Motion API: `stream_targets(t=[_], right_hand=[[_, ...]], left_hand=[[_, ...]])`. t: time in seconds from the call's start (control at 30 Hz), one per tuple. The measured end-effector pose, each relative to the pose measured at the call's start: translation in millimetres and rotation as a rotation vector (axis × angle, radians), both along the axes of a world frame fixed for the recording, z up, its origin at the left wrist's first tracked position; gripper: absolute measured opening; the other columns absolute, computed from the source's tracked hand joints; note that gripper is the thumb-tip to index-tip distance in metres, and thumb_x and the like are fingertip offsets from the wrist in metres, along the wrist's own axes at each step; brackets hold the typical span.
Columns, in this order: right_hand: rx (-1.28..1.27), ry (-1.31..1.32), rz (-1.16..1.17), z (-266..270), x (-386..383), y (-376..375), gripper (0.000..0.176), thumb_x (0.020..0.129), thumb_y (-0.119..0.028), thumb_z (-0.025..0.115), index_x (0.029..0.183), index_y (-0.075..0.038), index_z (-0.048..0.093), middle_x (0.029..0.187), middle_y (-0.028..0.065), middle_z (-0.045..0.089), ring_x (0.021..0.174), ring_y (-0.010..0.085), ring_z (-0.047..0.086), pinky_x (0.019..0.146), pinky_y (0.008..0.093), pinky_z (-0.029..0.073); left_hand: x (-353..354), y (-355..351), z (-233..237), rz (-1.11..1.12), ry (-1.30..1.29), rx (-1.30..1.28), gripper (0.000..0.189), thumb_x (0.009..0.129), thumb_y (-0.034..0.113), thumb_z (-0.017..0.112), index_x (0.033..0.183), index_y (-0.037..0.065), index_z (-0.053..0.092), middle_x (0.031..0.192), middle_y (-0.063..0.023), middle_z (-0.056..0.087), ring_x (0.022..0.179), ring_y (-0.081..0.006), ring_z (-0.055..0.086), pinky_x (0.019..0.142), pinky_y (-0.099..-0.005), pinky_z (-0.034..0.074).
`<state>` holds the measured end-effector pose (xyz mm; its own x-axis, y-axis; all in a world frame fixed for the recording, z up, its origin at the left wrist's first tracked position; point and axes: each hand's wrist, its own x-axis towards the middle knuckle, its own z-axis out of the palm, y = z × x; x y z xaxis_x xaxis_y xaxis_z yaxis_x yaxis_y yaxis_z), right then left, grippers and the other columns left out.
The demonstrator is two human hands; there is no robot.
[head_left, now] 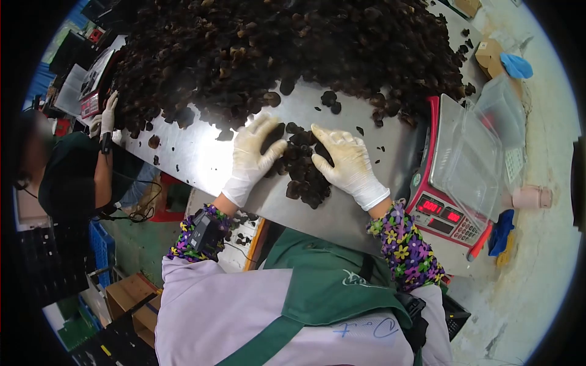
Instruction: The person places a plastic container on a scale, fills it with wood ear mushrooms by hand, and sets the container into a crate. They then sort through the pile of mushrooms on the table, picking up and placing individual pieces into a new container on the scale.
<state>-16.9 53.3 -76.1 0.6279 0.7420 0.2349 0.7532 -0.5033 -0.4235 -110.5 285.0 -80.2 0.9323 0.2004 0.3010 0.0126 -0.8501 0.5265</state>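
Observation:
A small heap of dark, curled pieces that look like dried wood ear mushrooms (303, 165) lies on the metal table (207, 155) in front of me. My left hand (253, 152), in a whitish glove, rests against the heap's left side with thumb and fingers apart. On the right side, my right hand (348, 160) is gloved too and spread open, its thumb and fingertips touching the pieces. Neither hand is closed around anything. Beyond them, a large mound of the same pieces (274, 49) covers the back of the table.
To my right stands a red digital scale (436, 216) with a clear plastic container (467, 165) on it. A red-handled tool (480, 243) lies beside it. At the left, a co-worker (76, 171) has gloved hands near another red scale (91, 100). Cardboard boxes (129, 299) stand lower left.

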Motion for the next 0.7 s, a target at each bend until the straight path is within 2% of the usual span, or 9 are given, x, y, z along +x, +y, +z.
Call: stream_targets(t=[0.07, 0.17, 0.3, 0.33, 0.43, 0.53, 0.6, 0.67, 0.7], right_hand=[[0.028, -0.008, 0.014, 2.3, -10.4, -4.1, 0.056, 0.091, -0.036, 0.064, 0.14, -0.011, 0.056, 0.121, 0.0097, 0.068, 0.115, 0.0283, 0.059, 0.094, 0.0431, 0.045], [0.064, -0.006, 0.031, 6.7, -24.9, -14.7, 0.05, 0.087, -0.032, 0.068, 0.133, -0.012, 0.062, 0.119, 0.0081, 0.067, 0.114, 0.0276, 0.058, 0.096, 0.0423, 0.045], [0.112, -0.031, -0.019, 8.3, -21.2, -20.3, 0.049, 0.085, -0.031, 0.069, 0.13, -0.014, 0.063, 0.127, 0.0084, 0.062, 0.118, 0.0296, 0.056, 0.1, 0.0446, 0.043], [0.109, -0.031, -0.016, 8.2, -16.8, -19.6, 0.049, 0.085, -0.031, 0.069, 0.13, -0.014, 0.063, 0.127, 0.0084, 0.062, 0.118, 0.0296, 0.056, 0.1, 0.0446, 0.043], [0.125, -0.09, -0.111, 1.1, -0.1, -17.9, 0.053, 0.085, -0.033, 0.069, 0.135, -0.016, 0.061, 0.133, 0.0108, 0.06, 0.126, 0.0342, 0.051, 0.107, 0.0488, 0.038], [0.106, -0.14, -0.19, -7.4, 5.4, -23.5, 0.055, 0.086, -0.035, 0.068, 0.136, -0.015, 0.06, 0.134, 0.0127, 0.059, 0.126, 0.0357, 0.051, 0.109, 0.0503, 0.036], [0.093, -0.139, -0.202, -12.1, 2.8, -29.6, 0.057, 0.086, -0.036, 0.069, 0.138, -0.013, 0.058, 0.132, 0.0133, 0.06, 0.124, 0.0357, 0.051, 0.107, 0.05, 0.037], [0.16, 0.116, -0.054, -12.9, -4.4, -34.7, 0.06, 0.086, -0.036, 0.069, 0.14, -0.01, 0.057, 0.129, 0.0135, 0.06, 0.123, 0.0353, 0.051, 0.105, 0.0489, 0.04], [0.149, 0.098, -0.034, -8.6, -12.4, -34.6, 0.065, 0.085, -0.038, 0.071, 0.14, -0.008, 0.057, 0.126, 0.013, 0.06, 0.121, 0.0341, 0.051, 0.102, 0.0476, 0.043]], left_hand=[[-8.5, -11.2, 2.2, -0.169, 0.057, -0.118, 0.056, 0.088, 0.041, 0.072, 0.135, 0.013, 0.063, 0.139, -0.02, 0.057, 0.126, -0.0385, 0.054, 0.11, -0.0453, 0.039], [-21.7, -22.4, 6.0, -0.227, -0.045, -0.076, 0.057, 0.086, 0.042, 0.074, 0.133, 0.012, 0.064, 0.137, -0.0203, 0.057, 0.124, -0.0414, 0.055, 0.106, -0.0491, 0.043], [-9.2, -9.6, -0.2, -0.059, -0.084, -0.123, 0.059, 0.087, 0.035, 0.073, 0.14, 0.012, 0.059, 0.143, -0.0205, 0.053, 0.132, -0.0394, 0.049, 0.11, -0.045, 0.041], [1.3, -6.7, 4.0, -0.061, -0.12, -0.045, 0.062, 0.086, 0.045, 0.074, 0.136, 0.011, 0.06, 0.141, -0.0224, 0.054, 0.13, -0.0425, 0.05, 0.11, -0.0487, 0.039], [20.7, -0.6, 7.7, -0.143, -0.1, 0.012, 0.063, 0.087, 0.049, 0.071, 0.138, 0.012, 0.06, 0.141, -0.0206, 0.055, 0.133, -0.04, 0.048, 0.111, -0.0494, 0.038], [21.3, -4.8, 3.3, -0.308, 0.09, 0.071, 0.061, 0.088, 0.052, 0.068, 0.136, 0.015, 0.061, 0.138, -0.0154, 0.059, 0.129, -0.0377, 0.052, 0.11, -0.047, 0.04], [7.6, -9.0, 1.2, -0.34, 0.12, -0.077, 0.058, 0.088, 0.05, 0.069, 0.134, 0.014, 0.063, 0.137, -0.0158, 0.06, 0.125, -0.0376, 0.055, 0.108, -0.0466, 0.041], [-10.8, -15.6, 6.7, -0.348, 0.1, -0.129, 0.06, 0.085, 0.048, 0.072, 0.133, 0.012, 0.064, 0.136, -0.0154, 0.06, 0.125, -0.0373, 0.055, 0.106, -0.0471, 0.043], [-19.3, -18.2, 7.6, -0.332, 0.077, -0.138, 0.063, 0.084, 0.048, 0.073, 0.135, 0.012, 0.062, 0.138, -0.0166, 0.059, 0.126, -0.0381, 0.054, 0.106, -0.0474, 0.043]])
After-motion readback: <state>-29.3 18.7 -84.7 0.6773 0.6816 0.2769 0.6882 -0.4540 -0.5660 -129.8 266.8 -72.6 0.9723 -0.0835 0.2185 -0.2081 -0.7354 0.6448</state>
